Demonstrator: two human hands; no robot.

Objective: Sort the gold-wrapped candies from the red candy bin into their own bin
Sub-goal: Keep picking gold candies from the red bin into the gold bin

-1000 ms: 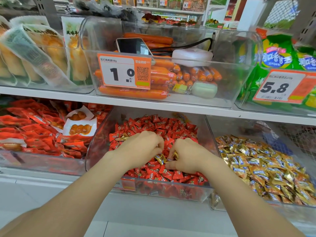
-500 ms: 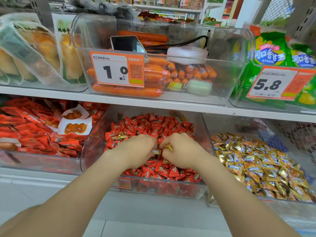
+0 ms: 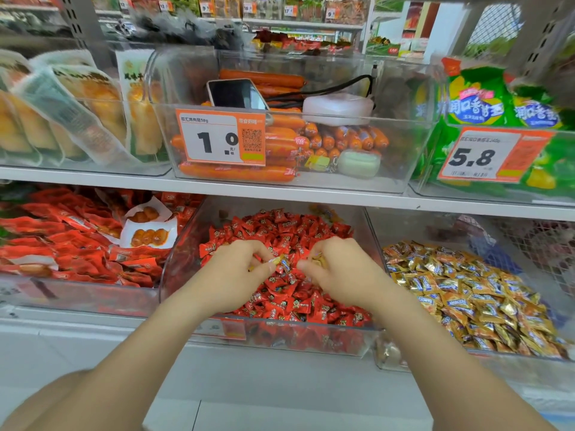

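A clear bin (image 3: pixel 280 332) on the lower shelf is heaped with red-wrapped candies (image 3: pixel 289 303). Both my hands are down in the heap, side by side. My left hand (image 3: pixel 236 269) pinches a gold-wrapped candy (image 3: pixel 278 260) at its fingertips. My right hand (image 3: pixel 336 269) is curled around another gold-wrapped candy (image 3: pixel 318 259), mostly hidden by the fingers. To the right stands a clear bin (image 3: pixel 435 363) full of gold-wrapped candies (image 3: pixel 466 293).
Left of the red candy bin is a bin of red snack packets (image 3: pixel 71 244). The upper shelf edge (image 3: pixel 280 191) runs just above the hands; on it sits a clear bin of orange sausages (image 3: pixel 280 144) with a phone (image 3: pixel 235 94) and a white box (image 3: pixel 337 108).
Both hands have slid a little farther back in the red candy heap and drawn slightly apart. Gold wrappers now show at the fingertips of each hand.
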